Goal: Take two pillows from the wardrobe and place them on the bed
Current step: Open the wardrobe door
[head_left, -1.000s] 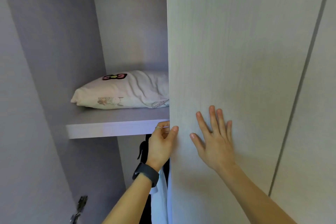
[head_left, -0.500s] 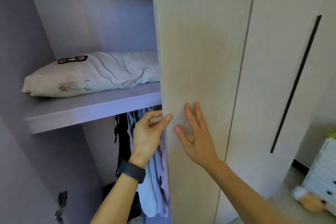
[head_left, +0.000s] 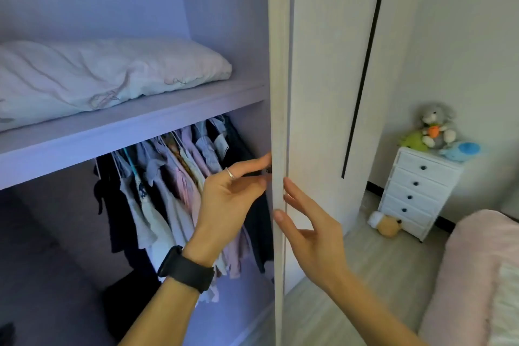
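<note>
One white, wrinkled pillow (head_left: pixel 106 76) lies on the wardrobe shelf (head_left: pixel 134 128), upper left. The wardrobe door (head_left: pixel 279 93) stands swung out, edge-on to me. My left hand (head_left: pixel 233 199), with a ring and a black wristband, is inside the wardrobe, its spread fingertips touching the door's inner edge. My right hand (head_left: pixel 306 233) lies with straight fingers against the door's outer side. Neither hand holds anything. The pink bed (head_left: pixel 474 275) shows at the lower right. No second pillow is in view.
Clothes (head_left: pixel 174 185) hang under the shelf. A second door with a long black handle (head_left: pixel 362 78) is shut to the right. A white drawer chest (head_left: pixel 421 191) with stuffed toys (head_left: pixel 435 129) stands by the far wall, another toy (head_left: pixel 386 223) on the floor.
The door has swung further open, from facing me to edge-on. My view turned right, so the pillow's right end, the hanging clothes and the bed came into sight. Both hands followed the door's edge.
</note>
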`<control>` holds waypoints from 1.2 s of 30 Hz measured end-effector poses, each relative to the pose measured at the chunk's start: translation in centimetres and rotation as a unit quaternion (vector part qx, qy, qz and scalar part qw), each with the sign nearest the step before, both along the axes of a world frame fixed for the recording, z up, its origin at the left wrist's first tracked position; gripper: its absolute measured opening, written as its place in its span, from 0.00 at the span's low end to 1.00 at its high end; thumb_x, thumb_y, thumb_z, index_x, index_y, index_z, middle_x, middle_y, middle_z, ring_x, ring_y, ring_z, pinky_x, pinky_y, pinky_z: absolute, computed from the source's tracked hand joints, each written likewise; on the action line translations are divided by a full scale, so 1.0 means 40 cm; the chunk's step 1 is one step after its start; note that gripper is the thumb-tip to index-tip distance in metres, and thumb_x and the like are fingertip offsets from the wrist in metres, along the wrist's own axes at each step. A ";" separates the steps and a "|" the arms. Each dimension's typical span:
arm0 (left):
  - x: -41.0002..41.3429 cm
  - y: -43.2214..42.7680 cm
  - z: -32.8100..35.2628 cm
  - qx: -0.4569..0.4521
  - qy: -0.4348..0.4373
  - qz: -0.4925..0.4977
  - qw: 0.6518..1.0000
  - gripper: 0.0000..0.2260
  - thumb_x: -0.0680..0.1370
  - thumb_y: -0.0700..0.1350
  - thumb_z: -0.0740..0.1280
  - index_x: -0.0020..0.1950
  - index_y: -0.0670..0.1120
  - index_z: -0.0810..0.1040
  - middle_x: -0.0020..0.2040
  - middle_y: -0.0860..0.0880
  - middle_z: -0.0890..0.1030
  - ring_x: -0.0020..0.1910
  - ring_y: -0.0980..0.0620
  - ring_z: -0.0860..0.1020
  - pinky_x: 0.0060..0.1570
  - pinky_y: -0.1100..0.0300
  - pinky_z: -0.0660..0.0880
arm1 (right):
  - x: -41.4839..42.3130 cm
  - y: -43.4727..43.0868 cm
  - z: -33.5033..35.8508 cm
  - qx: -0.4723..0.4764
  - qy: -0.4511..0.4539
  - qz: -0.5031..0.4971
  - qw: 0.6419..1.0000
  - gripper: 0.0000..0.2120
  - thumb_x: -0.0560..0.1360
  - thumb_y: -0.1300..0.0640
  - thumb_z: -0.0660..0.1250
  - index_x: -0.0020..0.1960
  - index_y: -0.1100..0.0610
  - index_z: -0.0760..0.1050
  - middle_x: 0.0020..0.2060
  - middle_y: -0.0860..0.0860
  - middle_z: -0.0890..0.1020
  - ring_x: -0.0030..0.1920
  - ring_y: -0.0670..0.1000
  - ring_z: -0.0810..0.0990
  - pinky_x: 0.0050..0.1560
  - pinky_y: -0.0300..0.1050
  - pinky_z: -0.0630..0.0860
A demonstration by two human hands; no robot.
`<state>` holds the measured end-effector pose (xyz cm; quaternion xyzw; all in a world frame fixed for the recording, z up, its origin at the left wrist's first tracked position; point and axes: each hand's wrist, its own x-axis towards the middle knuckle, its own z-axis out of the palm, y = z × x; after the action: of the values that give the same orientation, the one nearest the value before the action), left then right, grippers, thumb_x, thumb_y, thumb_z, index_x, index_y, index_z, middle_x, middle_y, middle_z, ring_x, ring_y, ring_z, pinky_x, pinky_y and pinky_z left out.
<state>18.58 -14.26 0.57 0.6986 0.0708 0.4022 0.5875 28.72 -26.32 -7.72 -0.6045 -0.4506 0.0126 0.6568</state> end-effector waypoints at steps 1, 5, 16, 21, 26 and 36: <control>0.017 -0.003 -0.011 0.011 -0.005 -0.007 1.000 0.21 0.77 0.29 0.66 0.60 0.53 0.83 0.58 0.56 0.84 0.60 0.53 0.82 0.62 0.58 0.77 | 0.002 -0.012 -0.002 -0.007 -0.008 -0.008 1.000 0.28 0.77 0.57 0.71 0.73 0.43 0.68 0.68 0.35 0.74 0.69 0.42 0.74 0.50 0.40 0.82; 0.087 -0.022 -0.066 0.117 0.016 0.000 0.993 0.30 0.77 0.27 0.62 0.68 0.59 0.77 0.69 0.59 0.77 0.71 0.56 0.72 0.71 0.56 0.69 | 0.014 -0.056 -0.007 -0.015 -0.039 -0.077 0.996 0.32 0.76 0.54 0.71 0.74 0.35 0.63 0.67 0.29 0.73 0.66 0.37 0.75 0.49 0.36 0.81; 0.385 -0.051 -0.206 0.550 0.148 0.036 0.821 0.48 0.77 0.46 0.70 0.79 0.58 0.33 0.81 0.55 0.36 0.81 0.40 0.47 0.75 0.35 0.54 | 0.178 -0.228 -0.012 -0.058 -0.026 -0.274 0.960 0.27 0.79 0.56 0.68 0.70 0.32 0.65 0.50 0.30 0.80 0.49 0.30 0.81 0.48 0.24 0.73; 0.502 -0.094 -0.220 0.554 0.148 0.051 0.818 0.48 0.75 0.57 0.72 0.80 0.58 0.37 0.82 0.54 0.37 0.80 0.38 0.49 0.71 0.32 0.61 | 0.303 -0.260 0.011 -0.096 -0.004 -0.324 0.941 0.23 0.81 0.55 0.64 0.70 0.36 0.63 0.46 0.32 0.79 0.43 0.26 0.78 0.42 0.23 0.69; 0.569 -0.115 -0.242 0.555 0.129 0.073 0.819 0.50 0.73 0.55 0.75 0.81 0.56 0.41 0.82 0.52 0.43 0.80 0.36 0.52 0.68 0.36 0.68 | 0.381 -0.264 0.007 -0.124 0.000 -0.352 0.928 0.22 0.83 0.53 0.61 0.75 0.45 0.63 0.46 0.40 0.82 0.39 0.32 0.79 0.38 0.24 0.68; 0.409 -0.045 -0.297 0.454 0.184 0.053 0.870 0.29 0.77 0.43 0.69 0.77 0.55 0.65 0.79 0.50 0.62 0.70 0.44 0.71 0.63 0.49 0.76 | 0.180 -0.236 -0.138 -0.137 0.060 -0.347 0.926 0.32 0.77 0.58 0.68 0.76 0.39 0.61 0.70 0.41 0.69 0.68 0.45 0.73 0.64 0.46 0.74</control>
<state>34.96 -16.05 -11.31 0.9449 0.0247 0.2846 0.1597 35.92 -35.77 -13.23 -0.8053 -0.1667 -0.1178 0.5566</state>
